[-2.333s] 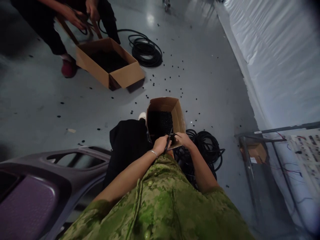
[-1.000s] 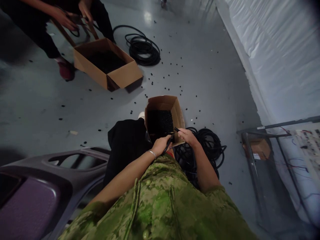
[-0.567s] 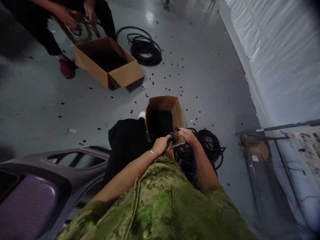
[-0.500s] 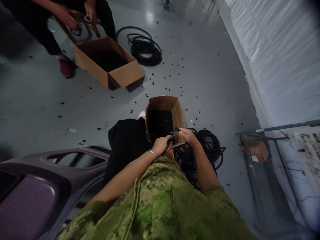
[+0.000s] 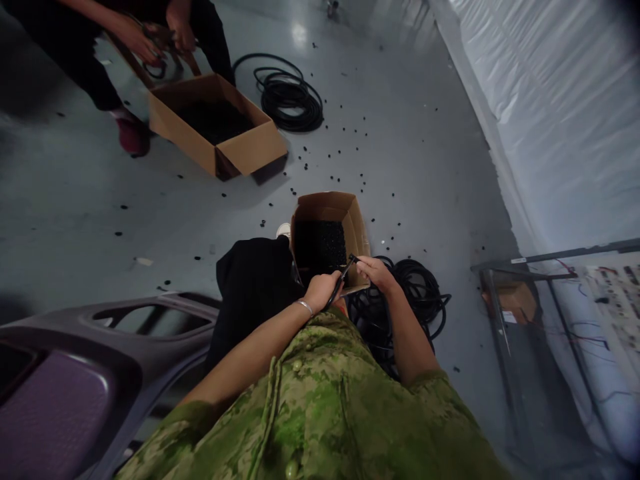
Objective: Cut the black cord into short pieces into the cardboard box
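Note:
Over the near rim of a cardboard box (image 5: 356,227), my two hands work close together. My left hand (image 5: 323,292) is closed round the dark handles of what look like scissors (image 5: 346,269), their blades pointing up and right. Pinched in my right hand (image 5: 376,272) is the end of a black hose (image 5: 354,259), which meets the blade tips. Many small black pieces (image 5: 330,241) lie inside the box. Beside my right forearm, a tangled coil of black hose (image 5: 423,287) rests on the floor.
Another person's hands (image 5: 145,47) are over a larger cardboard box (image 5: 255,148) holding dark pieces. A second hose coil (image 5: 295,107) lies beside it. Small black bits are scattered on the grey floor (image 5: 425,173). A grey plastic chair (image 5: 145,347) stands left, a metal frame (image 5: 500,320) right.
My hands stay in nearly the same place, and the scissor blades have shifted slightly at the hose end. The other person's hands have moved a little.

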A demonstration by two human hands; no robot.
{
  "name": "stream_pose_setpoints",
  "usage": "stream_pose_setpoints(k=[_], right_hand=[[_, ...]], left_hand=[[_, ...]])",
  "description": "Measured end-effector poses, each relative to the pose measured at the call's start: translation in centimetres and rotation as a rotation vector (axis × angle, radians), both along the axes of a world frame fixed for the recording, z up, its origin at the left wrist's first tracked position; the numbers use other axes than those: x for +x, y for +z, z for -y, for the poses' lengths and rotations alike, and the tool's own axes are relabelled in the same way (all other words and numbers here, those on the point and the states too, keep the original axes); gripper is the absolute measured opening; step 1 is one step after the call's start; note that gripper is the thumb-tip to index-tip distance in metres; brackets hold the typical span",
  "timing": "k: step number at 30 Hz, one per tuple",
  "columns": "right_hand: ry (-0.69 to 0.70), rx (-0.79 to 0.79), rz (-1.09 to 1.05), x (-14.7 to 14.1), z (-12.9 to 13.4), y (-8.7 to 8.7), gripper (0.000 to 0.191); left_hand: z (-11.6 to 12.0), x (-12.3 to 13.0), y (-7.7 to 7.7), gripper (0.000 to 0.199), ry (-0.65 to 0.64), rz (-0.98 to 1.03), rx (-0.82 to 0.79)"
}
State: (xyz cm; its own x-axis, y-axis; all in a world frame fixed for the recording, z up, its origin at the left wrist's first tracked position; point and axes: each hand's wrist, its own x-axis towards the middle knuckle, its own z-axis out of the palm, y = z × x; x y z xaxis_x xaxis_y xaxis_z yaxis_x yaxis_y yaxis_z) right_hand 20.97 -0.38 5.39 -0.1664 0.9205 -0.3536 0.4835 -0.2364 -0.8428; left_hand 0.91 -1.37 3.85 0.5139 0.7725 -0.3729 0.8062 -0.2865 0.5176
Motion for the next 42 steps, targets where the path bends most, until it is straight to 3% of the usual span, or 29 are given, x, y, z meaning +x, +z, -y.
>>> stream_pose_setpoints(k=[20, 34, 42], right_hand=[[-0.071, 0.035, -0.013, -0.1, -0.5, -1.3, 0.031], [0.100, 0.007, 0.031, -0.4, 0.2, -2.1, 0.028], [0.221, 0.028, 0.068, -0.2, 0.0, -3.5, 0.030]], left_hand=[[0.1, -0.1, 0.1, 0.031, 0.069, 0.106, -0.038], [0.1, 0.0, 0.0, 0.033, 0.036, 0.038, -0.035], [-0.1, -0.1, -0.2, 0.028, 0.012, 0.042, -0.089]])
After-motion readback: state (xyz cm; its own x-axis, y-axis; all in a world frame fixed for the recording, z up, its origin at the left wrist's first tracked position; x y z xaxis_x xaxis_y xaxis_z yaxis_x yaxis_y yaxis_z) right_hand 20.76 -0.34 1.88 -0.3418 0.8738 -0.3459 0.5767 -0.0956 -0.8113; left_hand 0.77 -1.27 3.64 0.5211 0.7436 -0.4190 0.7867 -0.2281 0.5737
